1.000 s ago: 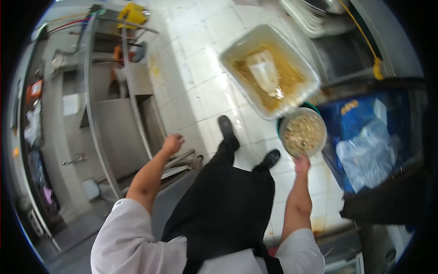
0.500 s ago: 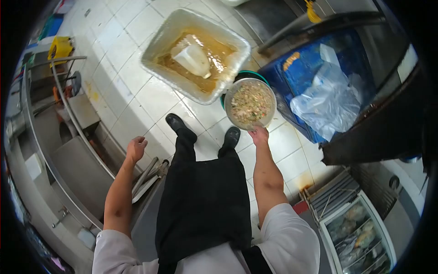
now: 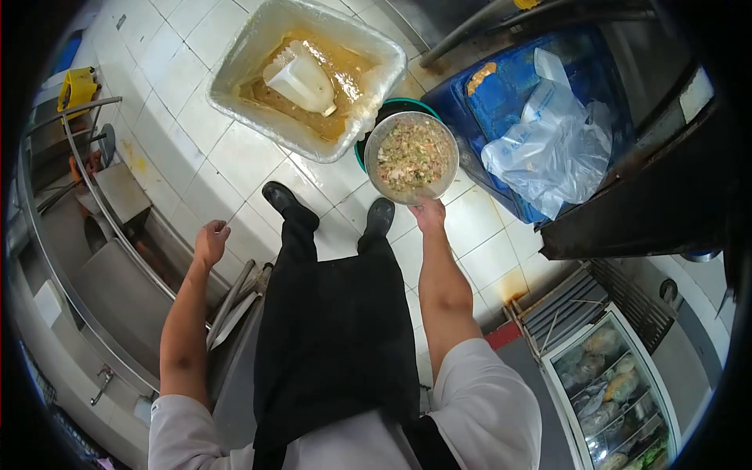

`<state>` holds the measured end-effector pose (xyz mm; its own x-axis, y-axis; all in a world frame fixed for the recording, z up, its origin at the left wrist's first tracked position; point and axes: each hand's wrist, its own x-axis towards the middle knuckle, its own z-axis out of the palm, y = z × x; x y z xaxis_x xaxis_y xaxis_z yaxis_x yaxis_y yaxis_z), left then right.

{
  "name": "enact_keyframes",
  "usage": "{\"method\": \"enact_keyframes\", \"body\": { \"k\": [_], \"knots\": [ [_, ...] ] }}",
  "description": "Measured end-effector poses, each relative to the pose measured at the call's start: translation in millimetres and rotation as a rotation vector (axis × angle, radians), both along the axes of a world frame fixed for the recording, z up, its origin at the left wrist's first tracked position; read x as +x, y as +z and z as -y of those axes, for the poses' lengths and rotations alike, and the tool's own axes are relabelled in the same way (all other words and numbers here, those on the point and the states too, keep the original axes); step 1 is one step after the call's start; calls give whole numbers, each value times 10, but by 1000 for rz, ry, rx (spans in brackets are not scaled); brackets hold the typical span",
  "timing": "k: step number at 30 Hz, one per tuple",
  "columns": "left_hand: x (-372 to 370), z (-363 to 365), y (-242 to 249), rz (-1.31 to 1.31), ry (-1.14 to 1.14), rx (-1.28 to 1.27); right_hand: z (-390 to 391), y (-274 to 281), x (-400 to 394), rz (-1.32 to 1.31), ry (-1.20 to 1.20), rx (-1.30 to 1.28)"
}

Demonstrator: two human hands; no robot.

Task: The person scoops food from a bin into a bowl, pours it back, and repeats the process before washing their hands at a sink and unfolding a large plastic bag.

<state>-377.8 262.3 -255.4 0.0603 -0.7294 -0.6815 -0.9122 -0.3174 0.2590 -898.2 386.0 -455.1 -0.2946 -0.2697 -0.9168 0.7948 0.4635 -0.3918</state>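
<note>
My right hand (image 3: 428,215) grips the near rim of a round metal bowl (image 3: 452,149) with its fingers under the edge. Inside the bowl is a chopped food mix (image 3: 407,160) of pale, green and reddish bits. It is held above a green-rimmed bucket (image 3: 363,153), which the bowl partly hides. My left hand (image 3: 211,241) hangs free at my side, loosely curled, with nothing visible in it. Beyond the bowl to the left stands a plastic-lined bin (image 3: 235,78) with brown liquid and a cut white plastic jug (image 3: 301,88) in it.
A blue barrel (image 3: 501,102) with a clear plastic bag (image 3: 552,149) on it stands at the right. A dark panel (image 3: 627,211) juts in there. At the left runs a metal-railed counter (image 3: 125,227). A glass-topped fridge (image 3: 611,384) is at the lower right, above white floor tiles (image 3: 184,125).
The whole view has shifted, so the bin, barrel and bowl sit further up and left in the picture. My right hand still holds the bowl over the bucket; my left hand stays empty.
</note>
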Motion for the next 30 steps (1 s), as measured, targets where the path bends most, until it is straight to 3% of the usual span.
{"method": "enact_keyframes", "body": {
  "k": [12,17,21,30],
  "knots": [
    [-69,-6,-437,-18,4,-78,-338,129,-215,113,-43,35],
    [-321,43,-634,-159,66,-77,-411,210,-300,103,-18,78],
    [-458,-32,-799,-176,87,-110,-311,290,-192,74,44,-37],
    [-379,-169,-1057,-183,100,-65,184,-440,6,-67,77,145]
  ]
}}
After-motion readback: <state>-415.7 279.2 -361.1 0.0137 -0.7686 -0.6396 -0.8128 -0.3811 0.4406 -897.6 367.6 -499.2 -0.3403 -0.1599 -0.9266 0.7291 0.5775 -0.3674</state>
